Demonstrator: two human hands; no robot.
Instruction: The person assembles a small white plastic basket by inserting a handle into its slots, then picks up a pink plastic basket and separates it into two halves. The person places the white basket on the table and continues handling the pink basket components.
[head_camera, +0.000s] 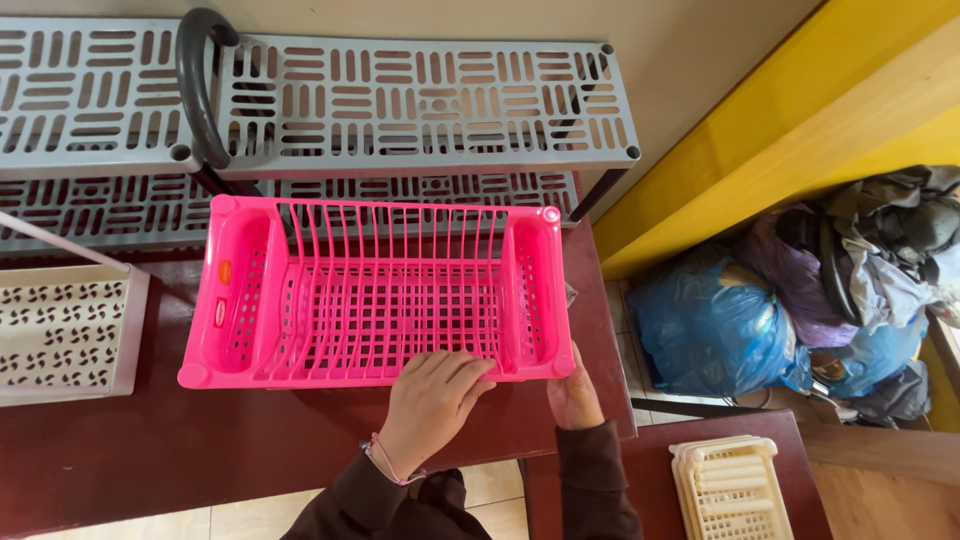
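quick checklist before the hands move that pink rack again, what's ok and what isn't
1. Left hand on the pink rack: ok, fingers over its near rim.
2. Right hand on the rack's near right corner: ok, touching.
3. Rack flat on the dark red table: ok.
4. Rack empty: ok, nothing inside.
5. Room behind: not ok, the grey slotted shelf stands right at the back rim.
6. Room at left: ok, there is a gap to the white tray.

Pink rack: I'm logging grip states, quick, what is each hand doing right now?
Left hand: fingers curled over the near rim of the pink dish rack, gripping it.
Right hand: closed on the rack's near right corner.
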